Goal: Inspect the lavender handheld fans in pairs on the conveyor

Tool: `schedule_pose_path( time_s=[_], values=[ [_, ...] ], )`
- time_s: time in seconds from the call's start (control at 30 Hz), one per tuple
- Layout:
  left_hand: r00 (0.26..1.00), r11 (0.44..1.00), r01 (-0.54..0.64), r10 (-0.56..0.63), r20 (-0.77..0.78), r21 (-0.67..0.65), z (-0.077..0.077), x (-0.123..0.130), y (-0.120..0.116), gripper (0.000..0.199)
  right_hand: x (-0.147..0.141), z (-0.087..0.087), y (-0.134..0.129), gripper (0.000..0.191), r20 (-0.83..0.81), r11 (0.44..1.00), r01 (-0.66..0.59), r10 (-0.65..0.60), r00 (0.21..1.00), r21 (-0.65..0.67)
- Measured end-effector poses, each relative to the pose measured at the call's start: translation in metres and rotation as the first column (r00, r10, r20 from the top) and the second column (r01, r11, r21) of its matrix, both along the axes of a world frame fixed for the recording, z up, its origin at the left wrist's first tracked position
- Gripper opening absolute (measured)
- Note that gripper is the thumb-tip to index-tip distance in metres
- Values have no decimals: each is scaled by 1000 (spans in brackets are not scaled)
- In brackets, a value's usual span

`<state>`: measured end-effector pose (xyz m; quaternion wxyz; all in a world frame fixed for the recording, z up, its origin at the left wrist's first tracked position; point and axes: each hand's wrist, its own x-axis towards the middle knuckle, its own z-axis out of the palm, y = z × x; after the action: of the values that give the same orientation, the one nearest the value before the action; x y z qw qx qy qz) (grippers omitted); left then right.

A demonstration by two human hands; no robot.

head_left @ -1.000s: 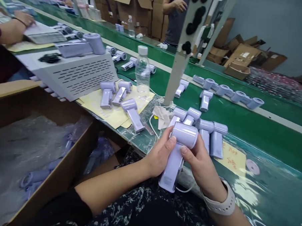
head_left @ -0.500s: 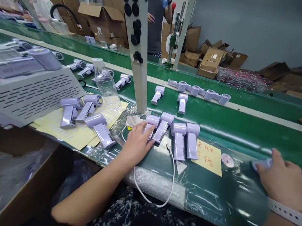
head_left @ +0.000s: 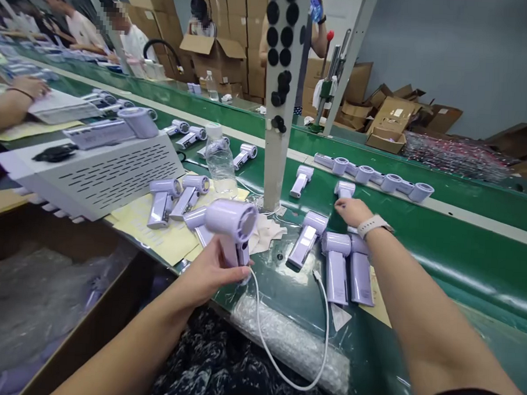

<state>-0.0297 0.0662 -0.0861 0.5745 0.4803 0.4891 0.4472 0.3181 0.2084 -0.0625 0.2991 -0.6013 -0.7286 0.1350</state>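
My left hand (head_left: 212,271) is closed round the handle of a lavender handheld fan (head_left: 231,219), raised above the bench with its round head up. A white cable (head_left: 261,337) runs from beside this hand in a loop to a loose plug end. My right hand (head_left: 354,212), with a pale wristband, reaches over the bench to the green belt. Its fingers are closed at the handle of another lavender fan (head_left: 345,188), partly hidden by them. Under my right wrist lie two fans (head_left: 336,267) side by side, and a single fan (head_left: 308,239) lies left of them.
A white post (head_left: 277,134) rises at the belt's near edge. A slotted pale box (head_left: 116,176), a water bottle (head_left: 220,166) and several fans on yellow paper (head_left: 156,245) are at left. Bubble wrap (head_left: 292,344) lies along the front edge. Other people work farther left.
My left hand has lifted a fan from the bench and brought it left. My right hand has moved from the far right to the fan on the belt. The view has shifted left.
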Motion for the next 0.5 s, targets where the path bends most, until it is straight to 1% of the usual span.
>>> schedule_pose_path(
  time_s=[0.07,0.1,0.17,0.23,0.3,0.33,0.37,0.4,0.43,0.5],
  values=[
    [998,998,20,-16,62,-54,-4,3,-3,66,-11,15,-23,20,27,997,46,-45,999,-69],
    [993,997,28,-21,116,-65,-5,9,-4,63,-19,22,-42,23,9,996,42,-42,999,-84],
    [957,997,57,-41,287,-48,-6,26,-2,66,-40,30,-90,25,-13,997,-8,7,1000,-82],
    [868,995,103,-83,489,-14,-4,46,1,72,-65,32,-143,28,-40,989,-134,136,990,57],
    [766,992,127,-99,636,1,-3,62,2,73,-86,26,-185,34,23,972,-199,198,980,124],
    [728,992,124,-82,681,-13,-3,66,2,71,-93,22,-198,37,64,964,-233,226,972,127],
    [705,992,120,-58,707,-39,-3,68,2,68,-96,16,-206,40,97,961,-254,244,965,106],
    [695,992,106,-30,719,-61,-4,68,1,65,-96,9,-208,41,125,964,-250,239,963,86],
    [692,994,86,-6,722,-74,-5,66,0,64,-94,1,-205,41,157,973,-217,203,967,76],
    [693,997,50,13,721,-66,-7,60,-3,63,-87,-16,-192,34,270,991,-94,64,961,99]
  ],
)
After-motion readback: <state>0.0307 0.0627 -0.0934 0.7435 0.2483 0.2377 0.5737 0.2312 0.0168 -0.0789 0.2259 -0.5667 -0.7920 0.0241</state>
